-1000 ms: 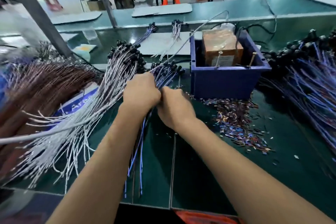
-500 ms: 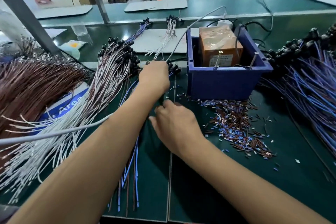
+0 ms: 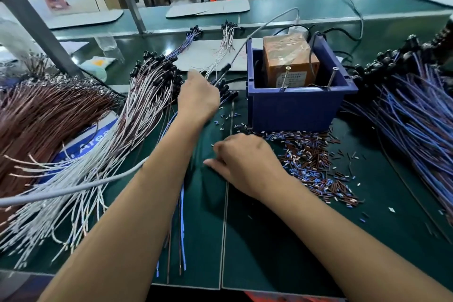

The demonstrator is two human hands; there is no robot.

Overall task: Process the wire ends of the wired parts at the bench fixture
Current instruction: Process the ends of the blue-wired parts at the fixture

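Two hands at one blue bin (image 3: pixel 294 110).
Black-capped blue wires (image 3: pixel 226 92) are gripped by the left hand (image 3: pixel 198 100); the right hand (image 3: pixel 245 162), loosely curled, is rested on the green mat (image 3: pixel 269 252).

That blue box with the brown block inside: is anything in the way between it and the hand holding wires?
Nothing visible blocks it. The left hand holds a few wires just left of the blue box; between them lies only bare green mat with a few scattered cut bits.
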